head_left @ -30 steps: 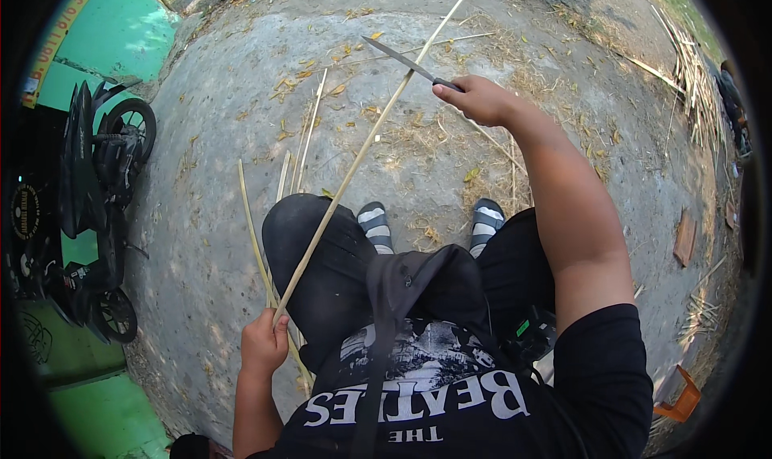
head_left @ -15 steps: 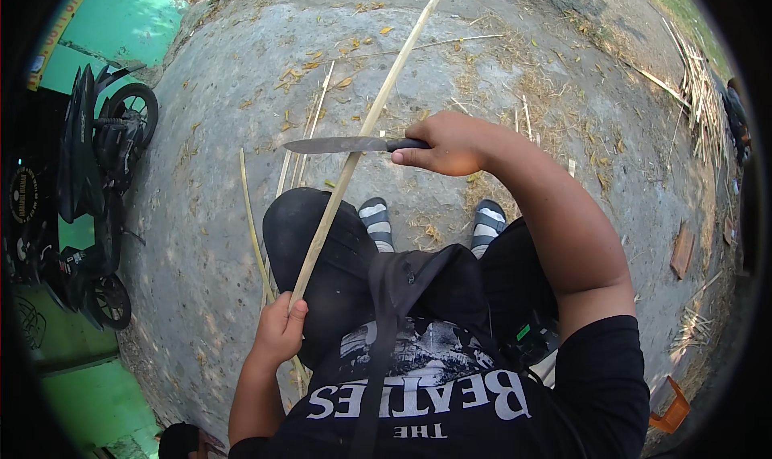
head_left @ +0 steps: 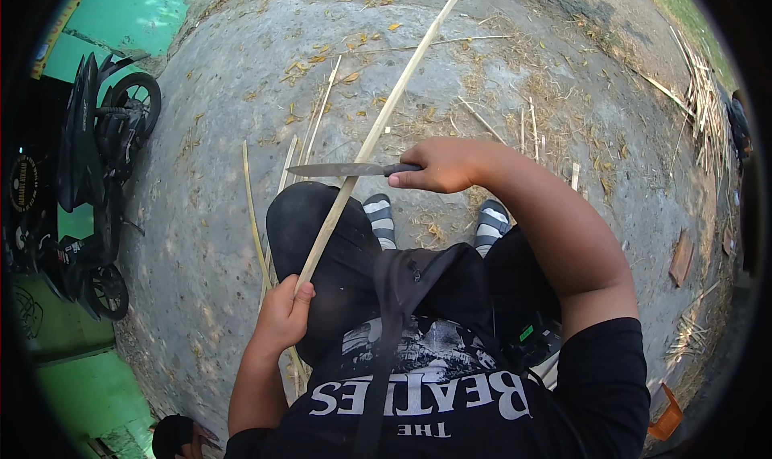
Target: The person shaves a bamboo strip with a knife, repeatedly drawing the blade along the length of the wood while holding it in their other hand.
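My left hand point(head_left: 283, 313) is closed round the near end of a long pale bamboo strip point(head_left: 389, 105), which slants up and away to the right across my left knee. In my right hand point(head_left: 441, 165) is a knife point(head_left: 338, 170) with a dark handle, gripped with the blade pointing left. The blade lies across the strip just beyond the knee, touching or very close to it; its exact contact cannot be made out. More thin strips point(head_left: 256, 218) lie on the ground to the left of my leg.
A heap of split strips point(head_left: 708, 109) lies at the far right. A motorcycle point(head_left: 100, 178) stands at the left by a green wall. Dry leaves and shavings litter the concrete ground point(head_left: 201, 242). An orange plastic object point(head_left: 667, 415) sits at the lower right; part of another person point(head_left: 178, 437) shows lower left.
The knife and my right hand have come slightly nearer to me along the strip. My left hand has risen a little, still holding the strip, whose far end now shows.
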A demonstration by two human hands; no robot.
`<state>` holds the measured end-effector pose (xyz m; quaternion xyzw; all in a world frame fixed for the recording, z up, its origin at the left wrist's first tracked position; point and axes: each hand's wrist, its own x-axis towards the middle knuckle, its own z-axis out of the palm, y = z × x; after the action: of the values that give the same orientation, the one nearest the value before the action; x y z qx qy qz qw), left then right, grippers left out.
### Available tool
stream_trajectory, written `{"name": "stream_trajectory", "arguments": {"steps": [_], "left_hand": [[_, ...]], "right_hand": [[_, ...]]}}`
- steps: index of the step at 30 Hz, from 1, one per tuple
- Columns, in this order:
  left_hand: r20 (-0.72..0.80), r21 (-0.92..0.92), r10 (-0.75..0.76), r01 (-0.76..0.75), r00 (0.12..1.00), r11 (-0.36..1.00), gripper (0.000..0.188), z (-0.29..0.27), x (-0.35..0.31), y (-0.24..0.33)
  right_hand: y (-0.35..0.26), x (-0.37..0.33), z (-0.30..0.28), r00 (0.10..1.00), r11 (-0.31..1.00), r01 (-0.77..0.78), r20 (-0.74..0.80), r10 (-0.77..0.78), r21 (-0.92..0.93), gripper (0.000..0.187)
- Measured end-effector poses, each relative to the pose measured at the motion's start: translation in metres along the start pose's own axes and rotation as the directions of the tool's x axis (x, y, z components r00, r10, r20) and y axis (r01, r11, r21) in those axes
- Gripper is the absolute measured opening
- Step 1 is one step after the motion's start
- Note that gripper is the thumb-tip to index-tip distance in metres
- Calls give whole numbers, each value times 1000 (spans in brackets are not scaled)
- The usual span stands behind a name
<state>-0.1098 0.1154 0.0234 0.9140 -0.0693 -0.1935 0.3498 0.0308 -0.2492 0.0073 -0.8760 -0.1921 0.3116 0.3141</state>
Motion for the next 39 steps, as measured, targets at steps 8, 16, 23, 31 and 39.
{"name": "stream_trajectory", "arguments": {"steps": [8, 16, 23, 31, 39], "left_hand": [[-21, -110, -64, 62, 998, 992, 38, 8, 0, -10], [-134, -4, -7, 6, 991, 1000, 37, 15, -7, -6], [-100, -55, -80, 74, 992, 996, 35, 12, 0, -6], [-2, -263, -54, 52, 999, 963, 39, 1, 32, 25], [-16, -248, -17, 12, 1000, 969, 40, 12, 62, 27]], "right_hand": [[4, 5, -2, 1000, 999, 18, 7, -18, -51, 72], [-20, 10, 11, 994, 991, 97, -43, -101, -94, 70], [-22, 16, 17, 995, 989, 58, -76, -69, -137, 67], [-19, -5, 5, 902, 957, 278, -318, -291, -87, 46], [-21, -8, 11, 924, 954, 201, -280, -261, -224, 53]]}}
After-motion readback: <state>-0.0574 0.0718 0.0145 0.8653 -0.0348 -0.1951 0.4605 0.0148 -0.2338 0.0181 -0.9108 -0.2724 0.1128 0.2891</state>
